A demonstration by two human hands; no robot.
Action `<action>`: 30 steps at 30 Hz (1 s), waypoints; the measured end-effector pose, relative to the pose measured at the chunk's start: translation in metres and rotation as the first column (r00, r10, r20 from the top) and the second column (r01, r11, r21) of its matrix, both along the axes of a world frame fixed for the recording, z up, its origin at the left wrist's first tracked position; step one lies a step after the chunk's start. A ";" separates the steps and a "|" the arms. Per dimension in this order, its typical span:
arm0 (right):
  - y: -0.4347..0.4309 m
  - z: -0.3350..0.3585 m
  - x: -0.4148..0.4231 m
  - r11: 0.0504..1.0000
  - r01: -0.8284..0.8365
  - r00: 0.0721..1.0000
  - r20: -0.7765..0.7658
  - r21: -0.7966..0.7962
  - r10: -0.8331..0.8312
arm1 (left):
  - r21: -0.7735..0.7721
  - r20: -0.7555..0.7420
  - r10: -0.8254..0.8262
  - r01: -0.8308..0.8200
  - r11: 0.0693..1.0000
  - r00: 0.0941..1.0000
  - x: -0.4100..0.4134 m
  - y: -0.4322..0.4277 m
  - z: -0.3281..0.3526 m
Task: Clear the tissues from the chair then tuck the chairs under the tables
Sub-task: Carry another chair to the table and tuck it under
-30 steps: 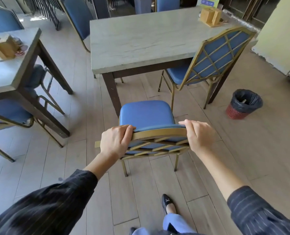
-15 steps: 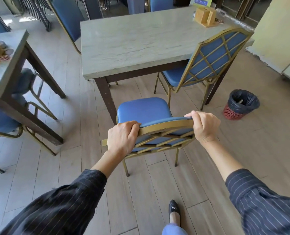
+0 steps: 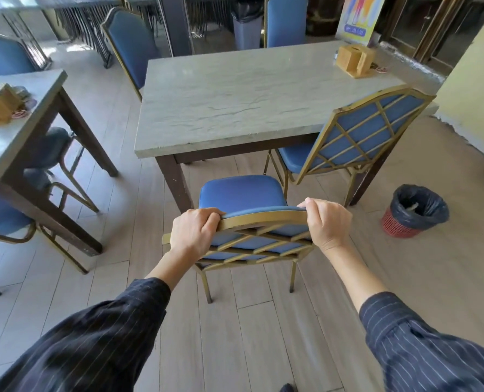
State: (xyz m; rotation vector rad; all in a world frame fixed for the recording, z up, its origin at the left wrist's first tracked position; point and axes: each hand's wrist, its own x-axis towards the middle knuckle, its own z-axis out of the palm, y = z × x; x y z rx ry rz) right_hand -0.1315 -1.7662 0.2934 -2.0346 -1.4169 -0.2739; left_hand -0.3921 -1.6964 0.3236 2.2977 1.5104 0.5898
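Observation:
A blue-cushioned chair (image 3: 242,193) with a gold lattice back stands just in front of me, facing the grey stone-topped table (image 3: 235,94). My left hand (image 3: 192,232) grips the top rail of its backrest at the left end. My right hand (image 3: 327,222) grips the same rail at the right end. The seat's front edge sits close to the table's near left leg (image 3: 175,182), outside the tabletop. No tissues show on the seat. A second blue chair (image 3: 359,134) stands angled at the table's right, its seat partly under the top.
A red basket with a black bin bag (image 3: 413,210) stands on the floor at the right. Another table (image 3: 14,123) with blue chairs beneath it is at the left. Wooden tissue holders (image 3: 354,59) sit on both tables. More blue chairs stand behind the table.
Both hands have kept their grip while the chair has moved forward, closer to the table. The view has come nearer to the table as well.

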 end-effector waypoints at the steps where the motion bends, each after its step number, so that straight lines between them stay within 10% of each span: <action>1: 0.006 0.001 0.004 1.000 -0.006 1.000 -0.002 -0.008 0.006 | 0.002 0.006 0.010 -0.010 1.000 1.000 0.004 0.005 0.000; 30: 0.190 0.002 0.086 0.986 -0.117 0.993 -0.013 -0.122 0.117 | 0.163 -0.051 -0.103 0.111 0.980 0.993 0.072 0.169 -0.002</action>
